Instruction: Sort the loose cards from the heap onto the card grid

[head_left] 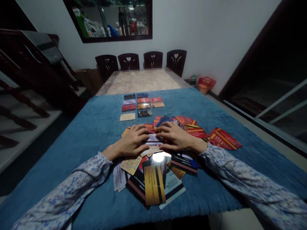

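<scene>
A loose heap of plastic cards [153, 179] in red, gold, black and white lies on the blue cloth [91, 127] in front of me. Both my hands rest on top of the heap, close together. My left hand [130, 142] lies palm down with fingers curled over a pale card [153, 139]. My right hand [176, 137] lies flat beside it, fingers stretched over the same card and the red ones. Farther away, several cards [141, 105] are laid out in neat rows.
The long table [141, 81] runs away from me, bare marble beyond the cloth. Several dark chairs [153, 60] stand at its far end. Stairs rise at the left. A red bag [205, 83] sits on the floor at the right wall.
</scene>
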`<state>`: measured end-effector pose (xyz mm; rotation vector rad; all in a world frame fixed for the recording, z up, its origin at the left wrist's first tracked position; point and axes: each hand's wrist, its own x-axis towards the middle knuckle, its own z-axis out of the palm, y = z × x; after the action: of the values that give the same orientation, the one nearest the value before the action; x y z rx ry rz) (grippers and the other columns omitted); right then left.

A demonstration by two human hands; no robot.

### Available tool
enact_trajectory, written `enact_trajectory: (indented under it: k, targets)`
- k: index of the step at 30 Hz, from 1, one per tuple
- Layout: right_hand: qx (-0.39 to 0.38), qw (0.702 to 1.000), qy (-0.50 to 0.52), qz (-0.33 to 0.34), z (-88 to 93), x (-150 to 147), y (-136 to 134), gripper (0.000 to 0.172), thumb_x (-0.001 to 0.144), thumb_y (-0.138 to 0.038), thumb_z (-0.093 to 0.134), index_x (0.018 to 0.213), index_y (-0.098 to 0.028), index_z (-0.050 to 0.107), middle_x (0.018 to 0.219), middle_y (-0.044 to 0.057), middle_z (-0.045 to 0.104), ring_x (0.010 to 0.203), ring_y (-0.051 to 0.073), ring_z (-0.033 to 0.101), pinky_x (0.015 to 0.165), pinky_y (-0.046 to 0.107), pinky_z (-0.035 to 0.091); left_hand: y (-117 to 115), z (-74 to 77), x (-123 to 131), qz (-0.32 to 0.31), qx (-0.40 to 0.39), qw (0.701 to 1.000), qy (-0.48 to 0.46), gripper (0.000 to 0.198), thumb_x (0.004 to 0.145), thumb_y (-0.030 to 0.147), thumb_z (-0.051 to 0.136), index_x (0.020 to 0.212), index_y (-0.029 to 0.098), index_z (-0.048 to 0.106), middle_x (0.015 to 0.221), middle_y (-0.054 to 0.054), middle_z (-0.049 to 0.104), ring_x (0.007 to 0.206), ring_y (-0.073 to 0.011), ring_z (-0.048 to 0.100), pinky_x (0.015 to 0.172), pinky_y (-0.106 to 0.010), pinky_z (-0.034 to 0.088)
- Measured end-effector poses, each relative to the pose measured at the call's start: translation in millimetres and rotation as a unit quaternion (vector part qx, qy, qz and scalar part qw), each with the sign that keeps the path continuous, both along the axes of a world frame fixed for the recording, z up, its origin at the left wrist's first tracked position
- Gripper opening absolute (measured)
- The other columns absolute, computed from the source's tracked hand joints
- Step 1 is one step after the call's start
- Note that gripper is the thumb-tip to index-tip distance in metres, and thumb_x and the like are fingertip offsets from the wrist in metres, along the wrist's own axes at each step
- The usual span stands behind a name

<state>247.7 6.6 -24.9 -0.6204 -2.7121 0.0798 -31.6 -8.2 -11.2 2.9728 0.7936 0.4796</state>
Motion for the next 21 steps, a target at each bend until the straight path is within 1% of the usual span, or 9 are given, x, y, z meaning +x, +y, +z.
enact_trajectory:
  k: [2,4,7,9,12,15,18,21]
  targets:
    - [0.008,1.0,0.004,0.012,0.6,-1.0,-1.0,0.037,0.098,-0.048,0.058,0.115,-0.018,0.072,0.136,0.015,0.065,0.124,0.033,0.046,0.098,0.052,0.04,-1.5,2.0,1.7,-0.002,-0.007,1.0,0.001,0.03,0.098,0.039,0.059,0.117,0.018,0.068,0.133,-0.016,0.065,0.134,-0.0352,0.048,0.108,-0.055,0.042]
    - [0.011,1.0,0.01,0.016,0.2,-2.5,-0.9,0.035,0.097,-0.045,0.059,0.116,-0.019,0.072,0.135,0.015,0.066,0.126,0.033,0.046,0.1,0.053,0.039,-2.1,3.4,3.8,0.002,-0.011,1.0,0.004,0.033,0.097,0.04,0.06,0.12,0.017,0.066,0.135,-0.016,0.064,0.135,-0.0362,0.047,0.109,-0.057,0.04]
    - [0.009,1.0,0.016,0.003,-2.9,-4.3,1.2,0.043,0.097,-0.049,0.06,0.125,-0.018,0.069,0.136,0.016,0.066,0.126,0.034,0.046,0.101,0.055,0.039,-1.4,3.8,5.6,0.017,-0.015,1.0,0.012,0.044,0.094,0.042,0.063,0.13,0.017,0.063,0.14,-0.017,0.062,0.137,-0.0379,0.044,0.11,-0.058,0.039]
    - [0.005,1.0,0.013,-0.004,-5.8,-4.5,3.1,0.048,0.096,-0.052,0.06,0.128,-0.017,0.068,0.138,0.017,0.065,0.125,0.035,0.046,0.1,0.056,0.04,-0.5,3.3,5.2,0.027,-0.024,0.999,0.022,0.045,0.095,0.044,0.063,0.131,0.018,0.064,0.141,-0.016,0.061,0.137,-0.0387,0.043,0.109,-0.059,0.039]
    - [0.002,1.0,0.007,-0.003,-8.7,-4.4,4.0,0.045,0.096,-0.05,0.061,0.127,-0.018,0.069,0.138,0.017,0.065,0.124,0.034,0.047,0.098,0.054,0.041,0.3,2.7,3.7,0.028,-0.039,0.999,0.021,0.041,0.096,0.045,0.061,0.128,0.021,0.067,0.141,-0.015,0.062,0.137,-0.0385,0.044,0.108,-0.06,0.039]
    - [0.009,1.0,0.011,0.004,-8.1,-5.6,1.9,0.04,0.097,-0.045,0.06,0.124,-0.018,0.071,0.135,0.017,0.066,0.124,0.033,0.047,0.099,0.054,0.041,-0.4,3.5,3.3,0.023,-0.031,0.999,0.016,0.037,0.095,0.043,0.062,0.126,0.022,0.07,0.139,-0.015,0.062,0.136,-0.038,0.045,0.108,-0.059,0.038]
    - [0.012,1.0,0.018,0.013,-5.1,-7.6,-1.3,0.037,0.099,-0.043,0.057,0.121,-0.017,0.072,0.128,0.016,0.069,0.122,0.032,0.048,0.099,0.053,0.041,-1.8,5.4,4.6,0.02,-0.013,0.999,0.034,0.032,0.096,0.041,0.061,0.115,0.018,0.072,0.127,-0.016,0.066,0.127,-0.0363,0.051,0.105,-0.057,0.041]
    - [0.009,0.999,0.026,0.025,-2.7,-8.9,-3.2,0.035,0.1,-0.043,0.056,0.117,-0.017,0.072,0.12,0.015,0.072,0.12,0.031,0.05,0.099,0.051,0.041,-2.7,7.3,6.2,0.007,0.004,0.998,0.056,0.029,0.098,0.039,0.057,0.104,0.015,0.073,0.114,-0.017,0.069,0.114,-0.0316,0.057,0.1,-0.05,0.044]
